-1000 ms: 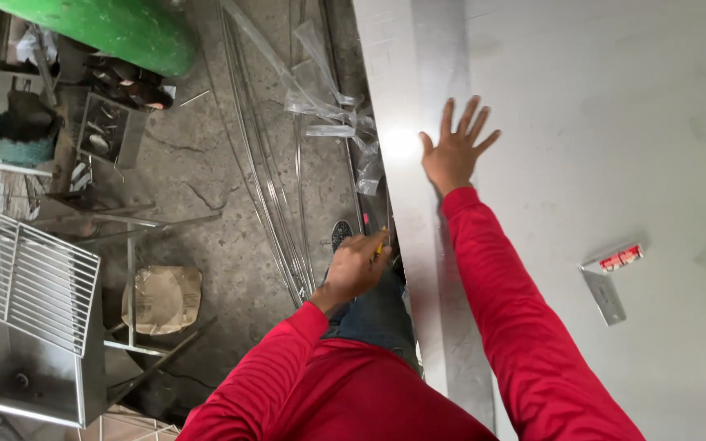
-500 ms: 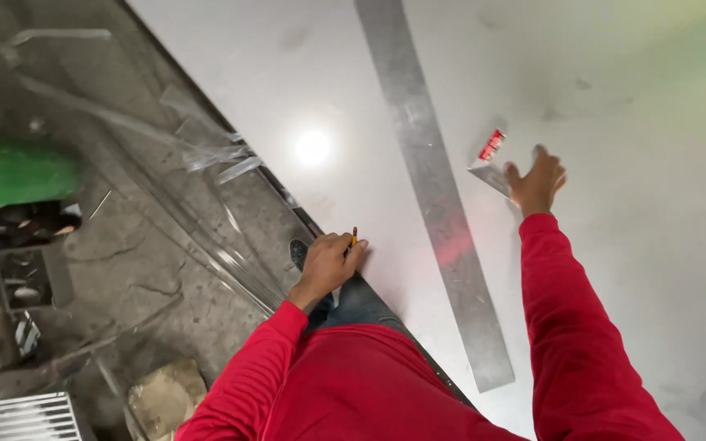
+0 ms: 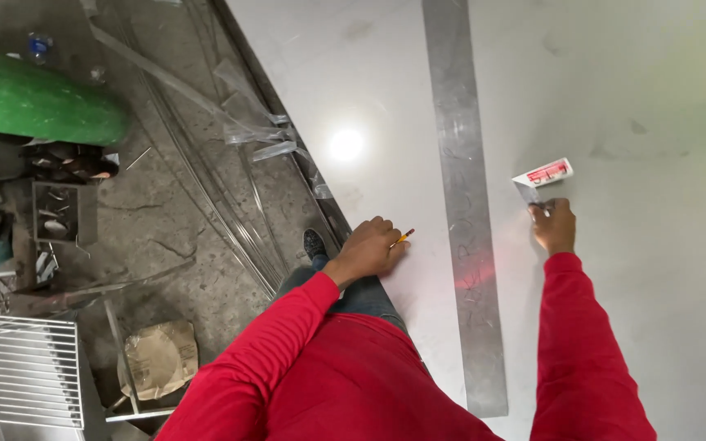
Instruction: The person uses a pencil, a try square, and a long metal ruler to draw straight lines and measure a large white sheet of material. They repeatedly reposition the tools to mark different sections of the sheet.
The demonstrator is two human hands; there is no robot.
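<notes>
Just right of the long metal ruler (image 3: 467,220), the right hand (image 3: 553,227) pinches a small metal square (image 3: 539,180) lying on the white worktop (image 3: 655,98). Left of the ruler, the left hand (image 3: 369,249) rests curled, gripping a pencil (image 3: 403,238).

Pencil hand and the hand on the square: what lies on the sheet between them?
In the head view, a long flat metal strip lies on the white sheet between the left hand with its pencil and the right hand on the square.
</notes>
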